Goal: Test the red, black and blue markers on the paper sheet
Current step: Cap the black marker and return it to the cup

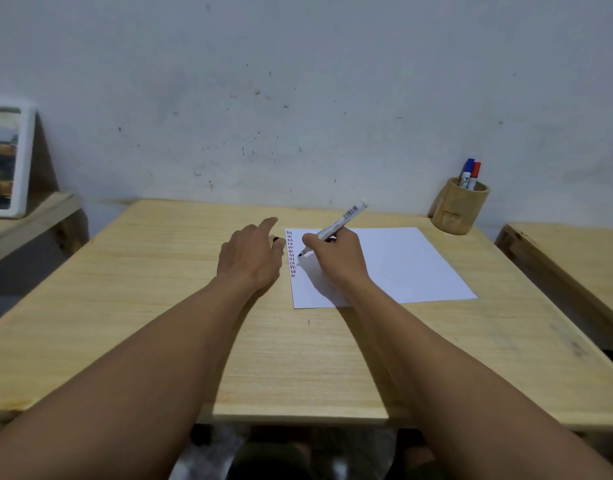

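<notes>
Quick count: three markers total, so one black marker [336, 227] in the right hand [336, 258] plus a blue marker [466, 174] and a red marker [474, 174] in the one wooden cup [459, 211]. One black cap [276, 239] in the left hand [251, 254]. One paper sheet [402, 265], one column of test dashes [291, 252], too small to count. One wooden table [159, 306], one framed picture [7, 161].
</notes>
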Motion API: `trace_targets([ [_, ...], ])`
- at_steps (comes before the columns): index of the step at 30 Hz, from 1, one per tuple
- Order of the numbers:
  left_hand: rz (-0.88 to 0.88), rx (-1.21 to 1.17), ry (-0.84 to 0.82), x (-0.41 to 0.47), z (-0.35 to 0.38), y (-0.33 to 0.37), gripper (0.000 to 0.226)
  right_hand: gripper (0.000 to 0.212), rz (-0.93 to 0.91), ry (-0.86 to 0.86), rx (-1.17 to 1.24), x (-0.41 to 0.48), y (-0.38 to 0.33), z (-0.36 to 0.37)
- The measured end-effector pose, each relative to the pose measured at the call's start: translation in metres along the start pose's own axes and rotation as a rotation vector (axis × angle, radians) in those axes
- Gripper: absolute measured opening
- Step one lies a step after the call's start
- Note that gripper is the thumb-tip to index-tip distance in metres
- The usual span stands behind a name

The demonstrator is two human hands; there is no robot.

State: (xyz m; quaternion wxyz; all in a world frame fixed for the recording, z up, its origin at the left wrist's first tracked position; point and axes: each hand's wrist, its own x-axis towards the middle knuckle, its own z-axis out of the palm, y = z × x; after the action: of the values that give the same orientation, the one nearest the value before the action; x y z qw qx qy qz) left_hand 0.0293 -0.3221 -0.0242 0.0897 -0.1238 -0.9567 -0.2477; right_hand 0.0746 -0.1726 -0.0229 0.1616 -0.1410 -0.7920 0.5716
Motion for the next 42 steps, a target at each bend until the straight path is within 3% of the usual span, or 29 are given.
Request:
trace_targets([
  [7,-0.017,-0.087,0.030,0.015,0.000,0.000,0.020,0.019,0.046,0.002,0.237,0.007,-0.024,-0.020],
  [12,-0.119,-0.531,0.126,0.020,-0.018,0.033,0.013,0.015,0.089,0.052,0.424,0.009,-0.038,-0.035],
  [17,-0.183,-0.866,0.030,0.026,-0.029,0.060,0.012,0.015,0.108,0.134,0.564,0.012,-0.045,-0.046],
  [22,-0.220,-1.045,-0.100,0.025,-0.036,0.080,0.010,0.016,0.100,0.141,0.612,0.014,-0.052,-0.056],
  [29,-0.222,-1.104,-0.202,0.023,-0.039,0.096,0.021,0.014,0.089,0.103,0.683,0.013,-0.057,-0.071],
  [37,-0.243,-1.203,-0.226,0.024,-0.039,0.108,0.015,0.010,0.181,0.021,0.930,0.009,-0.058,-0.080],
  [42,-0.222,-1.199,-0.206,0.027,-0.038,0.110,0.017,0.013,0.219,-0.009,0.870,0.008,-0.058,-0.082],
])
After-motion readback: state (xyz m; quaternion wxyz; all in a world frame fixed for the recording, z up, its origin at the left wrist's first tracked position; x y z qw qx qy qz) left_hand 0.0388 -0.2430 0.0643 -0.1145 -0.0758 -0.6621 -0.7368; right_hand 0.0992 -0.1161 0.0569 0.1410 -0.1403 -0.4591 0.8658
